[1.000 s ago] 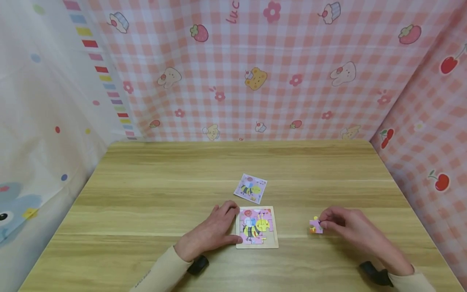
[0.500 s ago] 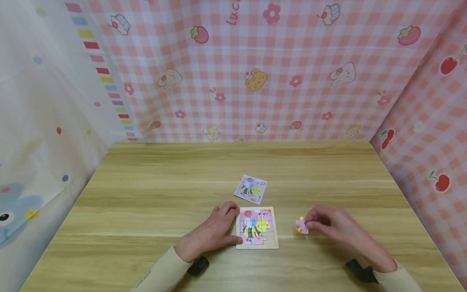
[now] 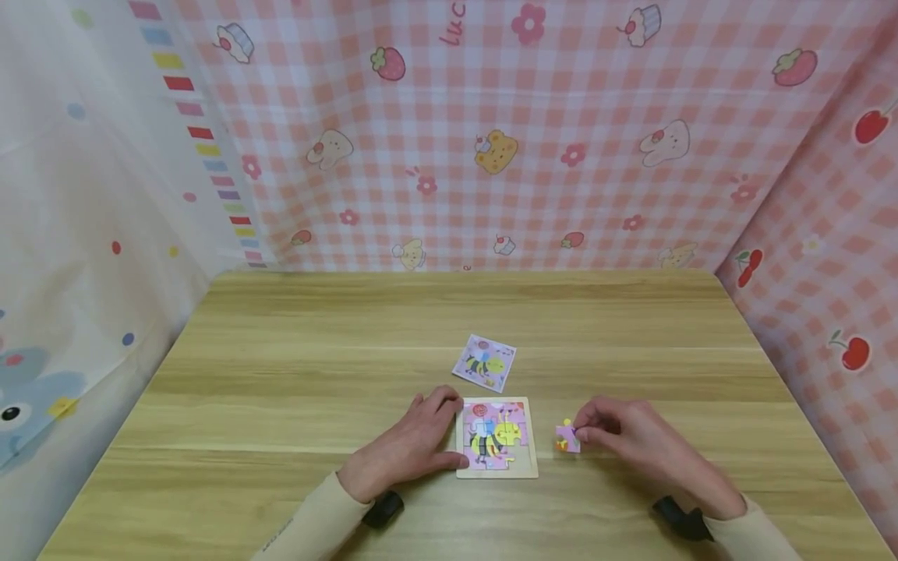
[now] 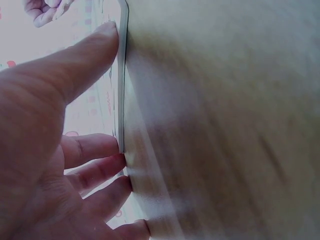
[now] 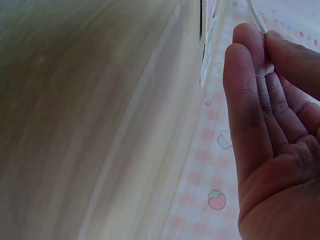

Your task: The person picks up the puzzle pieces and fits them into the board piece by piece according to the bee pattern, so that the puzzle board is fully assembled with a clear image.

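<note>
My right hand [image 3: 624,428] pinches a pink jigsaw piece [image 3: 567,438] with yellow marks between thumb and fingertips, to the right of the puzzle board. In the right wrist view only the piece's thin edge [image 5: 258,17] shows. A square wooden jigsaw board [image 3: 531,436] with a bee picture lies on the table; bare wood shows at its lower right. My left hand [image 3: 407,448] rests at its left side, thumb on the lower left corner, fingers at the upper left corner. The left wrist view shows the thumb [image 4: 85,62] lying along the board's edge.
A small bee picture card [image 3: 485,363] lies turned at an angle just behind the board. The wooden table [image 3: 316,351] meets a pink checked cloth [image 3: 449,195] at the back. More cloth hangs at both sides.
My right hand has moved left with the jigsaw piece, from well right of the board to close beside it. The left hand and the board have stayed in place.
</note>
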The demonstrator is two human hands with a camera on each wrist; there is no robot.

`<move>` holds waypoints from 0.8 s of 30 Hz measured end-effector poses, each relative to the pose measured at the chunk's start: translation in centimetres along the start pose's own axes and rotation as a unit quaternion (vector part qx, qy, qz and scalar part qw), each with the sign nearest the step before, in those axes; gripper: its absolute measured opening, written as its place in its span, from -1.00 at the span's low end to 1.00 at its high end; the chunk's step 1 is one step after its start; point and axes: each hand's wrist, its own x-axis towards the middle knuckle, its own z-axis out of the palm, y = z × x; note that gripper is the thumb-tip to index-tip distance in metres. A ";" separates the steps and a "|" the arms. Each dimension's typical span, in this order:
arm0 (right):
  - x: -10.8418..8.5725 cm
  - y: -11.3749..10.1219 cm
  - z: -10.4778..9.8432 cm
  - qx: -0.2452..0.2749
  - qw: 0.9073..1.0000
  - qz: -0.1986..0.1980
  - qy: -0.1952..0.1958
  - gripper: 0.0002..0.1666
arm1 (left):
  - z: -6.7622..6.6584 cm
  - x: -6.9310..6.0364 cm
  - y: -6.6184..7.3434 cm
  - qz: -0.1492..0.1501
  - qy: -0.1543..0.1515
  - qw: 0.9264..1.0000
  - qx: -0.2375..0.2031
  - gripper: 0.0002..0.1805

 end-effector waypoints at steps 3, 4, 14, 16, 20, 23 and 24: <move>0.1 -0.2 0.2 0.004 1.000 0.002 -0.004 -0.93 | 0.0 0.0 0.0 -0.001 -0.001 1.000 0.001 -0.14; 0.2 -0.2 0.3 0.006 1.000 0.002 -0.005 -0.93 | -0.1 0.0 0.0 -0.002 -0.001 1.000 0.001 -0.13; 0.9 -0.6 1.1 0.013 1.000 -0.006 -0.027 -0.92 | -0.1 0.0 0.0 -0.004 -0.003 1.000 0.000 -0.14; 1.0 -0.7 1.3 0.010 0.999 -0.006 -0.031 -0.90 | -0.1 -0.1 0.1 -0.004 -0.003 1.000 0.000 -0.14; 1.4 -1.1 1.5 0.009 0.999 -0.001 -0.042 -0.90 | -0.1 -0.1 0.1 -0.002 -0.002 1.000 0.001 -0.14; 1.6 -1.3 1.8 0.007 0.999 -0.005 -0.049 -0.90 | -0.1 0.0 0.1 0.000 -0.002 1.000 0.003 -0.14; 1.7 -1.3 1.9 0.006 0.999 -0.007 -0.050 -0.90 | -0.1 0.0 0.1 0.000 -0.002 1.000 0.004 -0.14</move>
